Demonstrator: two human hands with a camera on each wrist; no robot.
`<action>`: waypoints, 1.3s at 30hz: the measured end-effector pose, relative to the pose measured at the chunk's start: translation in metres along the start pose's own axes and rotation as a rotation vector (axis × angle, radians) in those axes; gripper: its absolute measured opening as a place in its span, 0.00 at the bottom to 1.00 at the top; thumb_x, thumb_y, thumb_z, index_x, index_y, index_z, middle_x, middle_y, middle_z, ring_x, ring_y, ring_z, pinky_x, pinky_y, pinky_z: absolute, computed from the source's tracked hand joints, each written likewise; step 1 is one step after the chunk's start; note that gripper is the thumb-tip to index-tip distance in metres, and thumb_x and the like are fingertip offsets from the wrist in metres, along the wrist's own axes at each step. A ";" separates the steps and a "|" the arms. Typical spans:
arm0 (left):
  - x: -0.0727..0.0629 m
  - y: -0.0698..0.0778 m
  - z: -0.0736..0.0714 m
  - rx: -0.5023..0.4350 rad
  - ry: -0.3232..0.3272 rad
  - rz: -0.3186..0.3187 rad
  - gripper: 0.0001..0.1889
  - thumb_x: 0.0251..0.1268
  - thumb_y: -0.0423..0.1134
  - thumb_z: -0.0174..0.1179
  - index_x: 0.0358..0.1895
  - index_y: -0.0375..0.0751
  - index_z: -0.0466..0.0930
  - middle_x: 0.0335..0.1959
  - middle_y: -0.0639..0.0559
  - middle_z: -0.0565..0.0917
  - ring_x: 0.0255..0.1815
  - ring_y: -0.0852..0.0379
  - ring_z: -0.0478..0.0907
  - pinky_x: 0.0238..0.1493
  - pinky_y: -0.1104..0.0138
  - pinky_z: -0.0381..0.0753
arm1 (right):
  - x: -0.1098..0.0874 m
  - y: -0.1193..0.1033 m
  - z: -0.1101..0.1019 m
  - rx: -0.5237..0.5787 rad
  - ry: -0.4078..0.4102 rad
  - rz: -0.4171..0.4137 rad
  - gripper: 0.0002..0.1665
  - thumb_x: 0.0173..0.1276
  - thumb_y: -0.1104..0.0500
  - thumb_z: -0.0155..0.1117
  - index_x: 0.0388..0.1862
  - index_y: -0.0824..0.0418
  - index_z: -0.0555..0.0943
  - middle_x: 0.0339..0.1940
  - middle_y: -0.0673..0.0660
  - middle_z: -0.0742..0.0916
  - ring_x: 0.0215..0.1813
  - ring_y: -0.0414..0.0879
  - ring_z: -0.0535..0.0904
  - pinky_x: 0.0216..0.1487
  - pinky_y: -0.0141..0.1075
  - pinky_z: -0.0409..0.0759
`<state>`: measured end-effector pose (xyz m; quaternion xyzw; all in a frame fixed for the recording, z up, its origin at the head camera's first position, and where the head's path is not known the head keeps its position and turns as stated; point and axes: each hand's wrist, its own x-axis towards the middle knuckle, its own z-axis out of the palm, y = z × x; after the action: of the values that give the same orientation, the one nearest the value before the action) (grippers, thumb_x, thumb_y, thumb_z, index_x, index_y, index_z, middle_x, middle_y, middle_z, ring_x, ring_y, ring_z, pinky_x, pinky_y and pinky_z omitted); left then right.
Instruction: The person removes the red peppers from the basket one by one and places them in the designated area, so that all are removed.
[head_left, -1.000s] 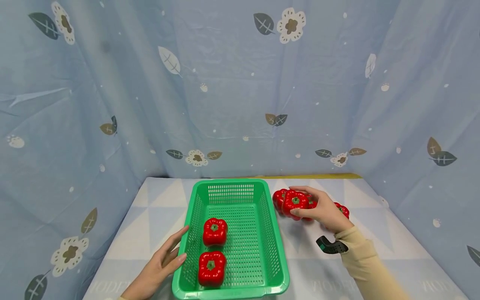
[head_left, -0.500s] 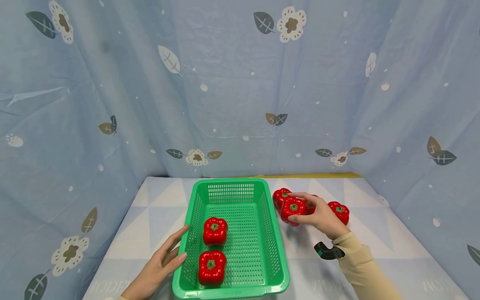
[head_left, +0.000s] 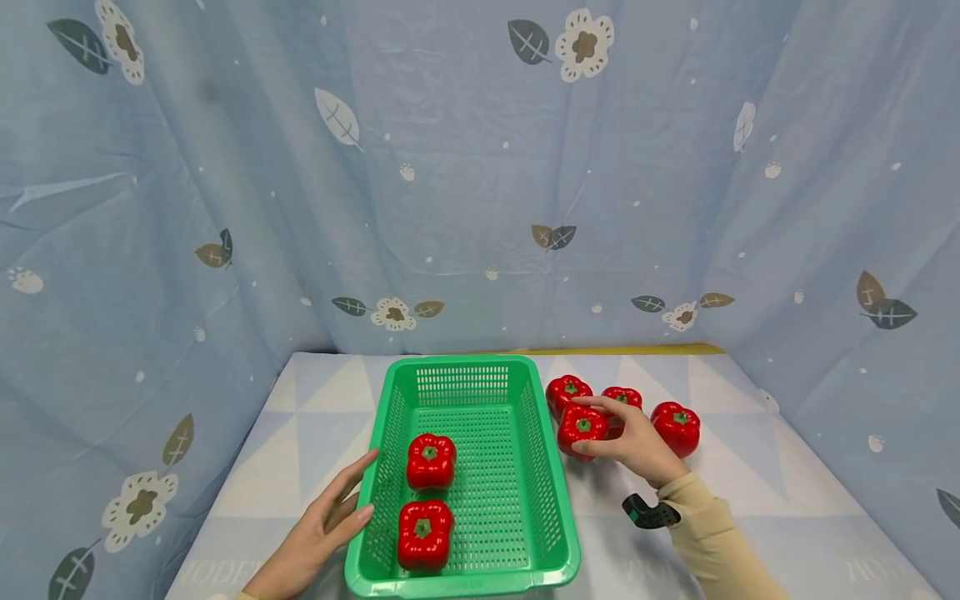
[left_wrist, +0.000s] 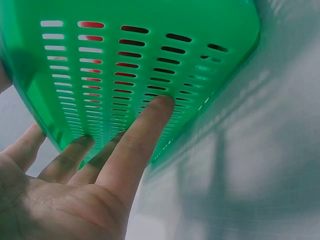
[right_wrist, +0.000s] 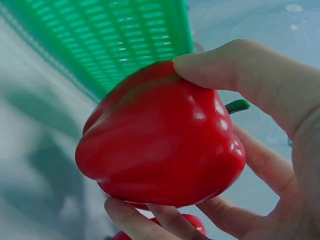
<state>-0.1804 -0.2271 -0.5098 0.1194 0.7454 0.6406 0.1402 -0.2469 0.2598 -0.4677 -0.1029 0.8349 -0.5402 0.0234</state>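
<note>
My right hand (head_left: 633,442) pinches a red bell pepper (head_left: 582,429) just right of the green basket (head_left: 561,500). In the right wrist view, the thumb lies on one side of this pepper (right_wrist: 160,140), with fingers beneath it and the green stem toward the palm. My left hand (head_left: 318,533) touches the basket's left side. Its fairly straight fingers (left_wrist: 135,145) rest against the slotted outer wall (left_wrist: 150,75) in the left wrist view. Inside the basket, toward its left, sit two red bell peppers, a farther one (head_left: 431,462) and a nearer one (head_left: 424,536).
Behind the right hand, on the patterned tabletop (head_left: 255,467), stand more red bell peppers: one by the basket (head_left: 567,392), one partly hidden (head_left: 622,397) and one farther right (head_left: 677,429). A blue printed curtain (head_left: 480,183) hangs around the table's back and sides.
My right hand has drawn the bell pepper slightly left and toward me, away from the others, which now show more. The left hand and the basket have stayed in place.
</note>
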 end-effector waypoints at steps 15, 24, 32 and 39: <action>-0.001 -0.003 0.000 0.008 -0.005 0.018 0.33 0.91 0.40 0.53 0.90 0.59 0.53 0.91 0.42 0.47 0.87 0.22 0.43 0.79 0.28 0.58 | -0.001 0.013 0.015 0.008 0.013 0.030 0.40 0.65 0.60 0.85 0.76 0.59 0.82 0.71 0.65 0.82 0.68 0.62 0.80 0.60 0.44 0.85; -0.001 -0.003 -0.001 0.002 -0.007 0.013 0.34 0.91 0.40 0.53 0.91 0.59 0.52 0.91 0.41 0.47 0.86 0.21 0.43 0.79 0.29 0.59 | 0.000 0.014 0.017 0.004 0.020 0.043 0.40 0.65 0.58 0.85 0.76 0.58 0.82 0.70 0.65 0.83 0.67 0.60 0.80 0.59 0.43 0.85; 0.000 -0.001 0.001 -0.003 0.001 0.012 0.34 0.91 0.41 0.54 0.90 0.58 0.53 0.90 0.41 0.48 0.85 0.19 0.47 0.78 0.30 0.62 | 0.001 0.017 0.016 -0.014 0.019 0.057 0.41 0.66 0.58 0.84 0.77 0.57 0.81 0.73 0.66 0.81 0.70 0.63 0.78 0.61 0.49 0.85; -0.001 0.000 0.001 0.008 0.007 0.017 0.34 0.91 0.40 0.53 0.90 0.58 0.53 0.90 0.41 0.49 0.86 0.20 0.47 0.79 0.29 0.61 | 0.001 0.017 0.015 -0.024 0.020 0.081 0.41 0.66 0.58 0.84 0.78 0.57 0.80 0.73 0.66 0.80 0.70 0.63 0.76 0.62 0.55 0.87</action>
<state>-0.1791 -0.2266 -0.5103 0.1244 0.7475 0.6391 0.1317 -0.2483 0.2524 -0.4896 -0.0640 0.8449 -0.5298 0.0355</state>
